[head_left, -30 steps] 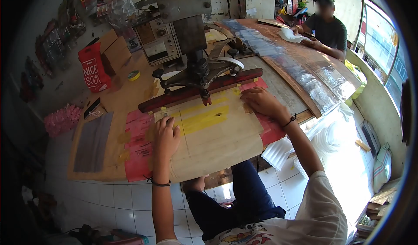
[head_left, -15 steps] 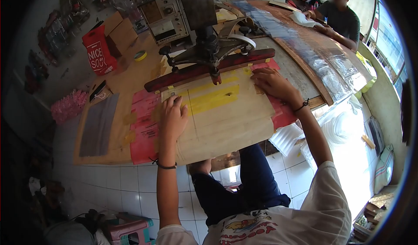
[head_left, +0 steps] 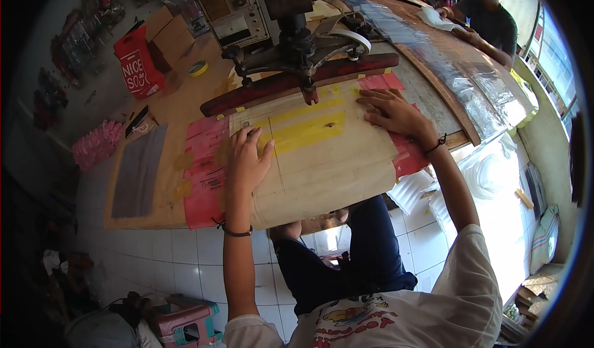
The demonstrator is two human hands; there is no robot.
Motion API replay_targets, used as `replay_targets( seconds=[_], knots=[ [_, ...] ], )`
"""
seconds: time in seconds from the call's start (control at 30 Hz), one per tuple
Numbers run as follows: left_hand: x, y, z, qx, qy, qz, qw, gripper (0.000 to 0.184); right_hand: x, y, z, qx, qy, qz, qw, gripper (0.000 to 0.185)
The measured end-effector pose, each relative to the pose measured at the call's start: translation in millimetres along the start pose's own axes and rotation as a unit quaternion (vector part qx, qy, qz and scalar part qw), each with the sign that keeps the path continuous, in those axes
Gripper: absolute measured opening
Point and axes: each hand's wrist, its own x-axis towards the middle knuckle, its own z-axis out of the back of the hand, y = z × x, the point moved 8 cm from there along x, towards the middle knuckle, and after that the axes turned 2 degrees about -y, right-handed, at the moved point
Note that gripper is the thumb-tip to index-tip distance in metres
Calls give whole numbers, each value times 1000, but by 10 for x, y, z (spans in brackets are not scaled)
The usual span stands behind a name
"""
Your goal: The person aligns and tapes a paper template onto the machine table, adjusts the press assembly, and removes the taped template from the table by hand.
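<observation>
A beige sheet [head_left: 322,168] with yellow tape strips lies over red sheets [head_left: 207,178] on the worktable. My left hand [head_left: 249,159] rests on its left side, fingers a little apart. On the upper right part of the sheet lies my right hand [head_left: 396,114], palm down with fingers spread. Just beyond both hands, a dark red press bar [head_left: 266,94] hangs from the machine's black bracket across the sheet's far edge. Whether the bar touches the sheet cannot be made out.
At the back left are a red bag [head_left: 137,66], a cardboard box [head_left: 168,37] and a yellow tape roll [head_left: 198,68]. A grey sheet [head_left: 139,171] lies at left. Another person [head_left: 489,23] sits at the far right, holding white material beside plastic sheets.
The view has shifted, so the machine sits higher and farther right in it. Both hands stay on the beige sheet; the right hand's fingers look more spread.
</observation>
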Motion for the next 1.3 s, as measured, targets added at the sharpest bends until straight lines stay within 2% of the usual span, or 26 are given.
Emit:
replay_targets(
  seconds=[0.2,0.4,0.53,0.63,0.73,1.0,1.3],
  knots=[
    [0,4,-101,96,35,-11,995,69,54,-39,-40,-28,2,-13,1000,56],
    [92,2,-156,121,115,28,985,81,212,-173,-129,-43,-20,-6,999,50],
    [104,45,-200,133,102,19,986,79,196,-234,-95,-37,-57,-3,998,44],
    [103,42,-205,141,82,9,987,75,140,-120,-35,-65,-44,19,997,42],
    [88,75,-230,146,79,11,986,74,171,-168,-69,-26,-57,17,998,42],
    [105,66,-192,115,93,30,989,74,117,-121,-37,-29,-33,9,999,45],
    [77,29,-157,111,51,3,992,76,119,-157,-50,14,-32,12,999,47]
  ],
)
